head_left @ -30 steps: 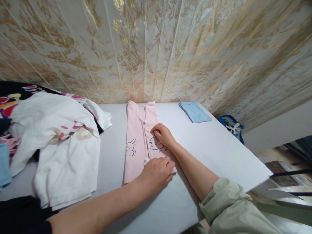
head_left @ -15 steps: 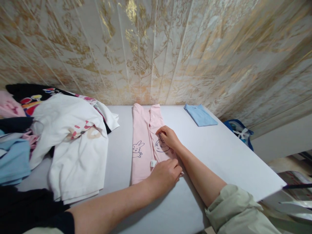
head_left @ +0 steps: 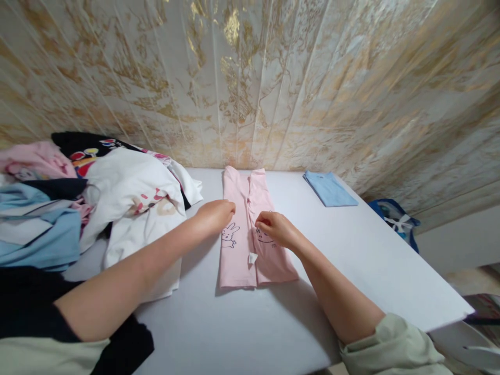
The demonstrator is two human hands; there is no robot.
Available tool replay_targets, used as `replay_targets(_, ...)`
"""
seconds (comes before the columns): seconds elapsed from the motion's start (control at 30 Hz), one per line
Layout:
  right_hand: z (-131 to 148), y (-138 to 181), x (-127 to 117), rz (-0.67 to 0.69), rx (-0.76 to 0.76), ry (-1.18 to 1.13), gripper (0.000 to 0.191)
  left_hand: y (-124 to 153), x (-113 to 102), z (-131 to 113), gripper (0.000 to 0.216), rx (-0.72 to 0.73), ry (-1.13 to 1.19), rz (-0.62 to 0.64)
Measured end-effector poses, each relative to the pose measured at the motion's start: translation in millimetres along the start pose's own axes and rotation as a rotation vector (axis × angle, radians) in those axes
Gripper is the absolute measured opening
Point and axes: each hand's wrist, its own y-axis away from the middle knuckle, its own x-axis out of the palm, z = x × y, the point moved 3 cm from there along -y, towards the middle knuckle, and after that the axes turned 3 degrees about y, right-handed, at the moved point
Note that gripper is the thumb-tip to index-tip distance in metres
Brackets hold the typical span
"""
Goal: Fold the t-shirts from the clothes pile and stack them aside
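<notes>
A pink shirt (head_left: 238, 265) lies flat in front of me, its two sides folded in so their edges meet along the middle. A line-drawn rabbit shows on the left panel, and part of a second drawing on the right one. A small white tag (head_left: 252, 258) sticks out near the middle fold. Over the shirt's left edge is my left hand (head_left: 217, 214), bent downward, its fingertips mostly hidden. My right hand (head_left: 277, 228) is just above the right panel, fingers curled together against the thumb; no cloth is lifted in them.
Left on the white table (head_left: 219, 333) lies a loose heap of clothes, with a white shirt (head_left: 121, 177), light blue cloth (head_left: 58, 239) and black cloth (head_left: 128, 344). A folded blue garment (head_left: 332, 188) lies back right. Beyond the table edge is a blue bag (head_left: 398, 221). A patterned curtain (head_left: 242, 104) hangs behind.
My left hand has moved from the shirt's near right corner up to its left edge. My right hand stays over the right panel. The view has shifted slightly left.
</notes>
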Motion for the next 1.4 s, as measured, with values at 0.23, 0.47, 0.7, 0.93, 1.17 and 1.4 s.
replay_targets(0.23, 17, 16, 28, 0.028, 0.127, 0.162, 0.012, 14, 43, 41, 0.021, 0.120, 0.182, -0.248)
replay_targets(0.47, 22, 16, 34, -0.007, 0.218, 0.285, 0.013, 22, 71, 40, 0.022, 0.134, 0.280, -0.479)
replay_targets(0.7, 13, 10, 31, 0.023, 0.206, 0.109, 0.009, 21, 72, 41, 0.028, 0.104, 0.231, -0.451)
replay_targets(0.93, 9, 13, 29, 0.011, 0.235, 0.153, 0.010, 24, 74, 37, 0.029, 0.110, 0.228, -0.459)
replay_targets(1.17, 11, 21, 29, 0.013, 0.222, 0.161, 0.017, 26, 65, 30, 0.015, 0.245, 0.394, -0.411)
replay_targets(1.4, 13, 21, 29, 0.019, 0.188, 0.101, 0.009, 28, 61, 22, 0.021, 0.296, 0.350, -0.336)
